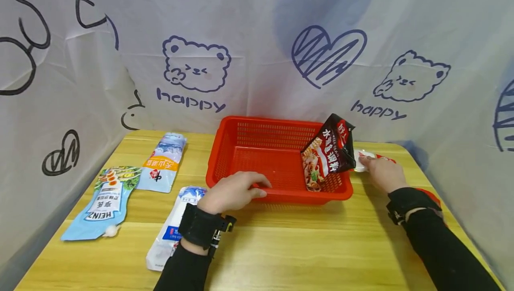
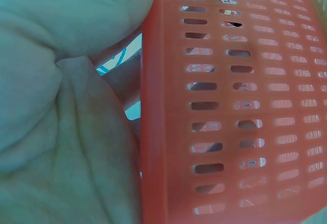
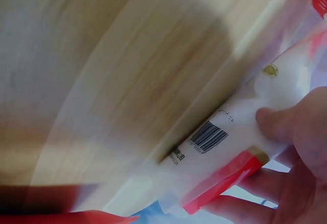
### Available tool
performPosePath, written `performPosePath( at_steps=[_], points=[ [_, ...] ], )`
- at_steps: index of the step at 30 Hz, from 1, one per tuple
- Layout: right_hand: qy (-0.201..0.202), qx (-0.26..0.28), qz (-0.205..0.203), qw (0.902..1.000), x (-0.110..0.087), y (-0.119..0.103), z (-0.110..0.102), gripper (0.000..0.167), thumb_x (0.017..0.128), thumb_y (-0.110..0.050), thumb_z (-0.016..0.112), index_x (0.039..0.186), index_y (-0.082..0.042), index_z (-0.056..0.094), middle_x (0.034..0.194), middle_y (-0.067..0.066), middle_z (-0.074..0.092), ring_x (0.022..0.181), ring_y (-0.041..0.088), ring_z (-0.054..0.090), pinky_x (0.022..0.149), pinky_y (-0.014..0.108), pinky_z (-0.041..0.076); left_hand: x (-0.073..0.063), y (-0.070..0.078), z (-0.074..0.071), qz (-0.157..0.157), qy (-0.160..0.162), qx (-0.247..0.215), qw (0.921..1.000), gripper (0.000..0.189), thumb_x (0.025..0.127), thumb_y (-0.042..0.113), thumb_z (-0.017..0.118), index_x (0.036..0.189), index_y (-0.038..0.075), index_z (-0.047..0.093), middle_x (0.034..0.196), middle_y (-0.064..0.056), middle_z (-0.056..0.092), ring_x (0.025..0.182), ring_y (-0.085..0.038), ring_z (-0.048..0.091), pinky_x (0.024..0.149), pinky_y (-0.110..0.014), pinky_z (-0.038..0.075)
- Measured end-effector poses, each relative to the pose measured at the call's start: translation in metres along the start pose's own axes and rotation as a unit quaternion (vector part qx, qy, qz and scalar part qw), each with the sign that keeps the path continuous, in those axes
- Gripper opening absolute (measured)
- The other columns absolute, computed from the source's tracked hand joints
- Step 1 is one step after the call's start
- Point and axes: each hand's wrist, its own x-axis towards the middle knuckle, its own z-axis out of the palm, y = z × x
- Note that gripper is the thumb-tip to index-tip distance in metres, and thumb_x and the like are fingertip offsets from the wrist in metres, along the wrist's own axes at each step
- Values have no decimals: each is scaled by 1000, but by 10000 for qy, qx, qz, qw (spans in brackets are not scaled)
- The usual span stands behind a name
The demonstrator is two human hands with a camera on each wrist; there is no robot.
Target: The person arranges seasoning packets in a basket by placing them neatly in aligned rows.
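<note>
A red plastic basket (image 1: 277, 197) with slotted walls stands in the middle of the table. My left hand (image 1: 237, 190) holds its front rim; in the left wrist view the thumb (image 2: 97, 19) lies across the rim, with fingers partly hidden behind it. A black and red seasoning packet (image 1: 331, 152) leans upright in the basket's right end. To the right of the basket, my right hand (image 1: 385, 172) grips a white and red packet (image 3: 225, 137) between thumb and fingers. A barcode shows on that packet in the right wrist view.
Left of the basket lie a light blue Heinz pouch (image 1: 106, 201) with a white cap, a blue and orange salt bag (image 1: 163, 161) and a white and blue salt bag (image 1: 170, 228). Another red packet (image 1: 431, 196) is partly hidden by the right wrist. A drawn-on white cloth (image 1: 257, 50) hangs behind.
</note>
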Motion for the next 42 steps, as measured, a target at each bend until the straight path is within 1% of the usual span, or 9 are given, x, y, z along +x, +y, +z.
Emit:
performPosePath(
  at_steps=[2,10,14,20,27,30,33,37,42],
  points=[
    [172,92,-1,9998,-3,0,-3,39,97,-2,63,135,-8,67,103,32,70,84,50,67,63,63,55,0,0,0,7,12,-16,10000,21,100,26,70,121,23,75,113,5,71,95,-18,60,81,-38,52],
    [541,497,236,9970,-20,4,-11,44,97,-2,61,141,-6,63,102,33,70,74,46,67,47,49,48,0,0,0,12,25,-58,10000,21,100,26,71,120,24,75,111,6,71,94,-18,60,81,-37,52],
    [615,709,504,9943,-27,7,-16,47,98,-2,59,145,-5,59,108,35,68,76,42,65,51,46,48,0,-1,0,35,39,-29,10000,21,100,25,71,120,23,75,110,5,71,93,-18,60,79,-38,52],
    [886,1077,811,9869,-39,7,-21,52,94,-1,63,146,-3,57,117,37,65,84,42,61,62,49,48,0,-1,0,52,47,-32,10000,20,100,25,71,119,23,75,109,4,70,92,-19,60,79,-37,52],
    [1535,1206,898,9766,-61,-1,-28,53,92,4,63,145,-3,59,113,37,65,64,36,55,49,41,37,1,-1,0,39,27,-80,10000,20,100,25,71,120,23,75,110,4,70,92,-19,59,78,-37,51],
    [1947,1207,893,9693,-68,-5,-31,53,90,8,60,142,0,60,106,39,66,56,36,53,45,41,35,1,-1,1,19,16,-65,10000,20,100,25,71,120,23,75,109,4,70,92,-19,59,78,-37,51],
    [2354,1210,892,9602,-73,-10,-37,52,89,10,56,140,1,61,105,40,66,55,41,54,43,47,37,0,0,0,-4,24,-34,10000,20,99,25,72,119,23,75,107,4,69,91,-19,59,77,-36,51],
    [2873,1222,867,9461,-79,-19,-44,52,87,12,55,137,1,64,113,39,66,63,52,60,49,60,44,0,0,-1,-9,23,-30,10000,20,99,24,72,119,22,75,106,4,69,90,-19,59,75,-36,50],
    [3583,1285,755,9216,-88,-32,-54,54,83,17,56,133,0,67,117,34,68,76,58,63,56,67,46,0,1,0,-12,15,-35,10000,20,99,23,72,118,22,75,105,4,69,89,-19,59,75,-35,50]
  ],
)
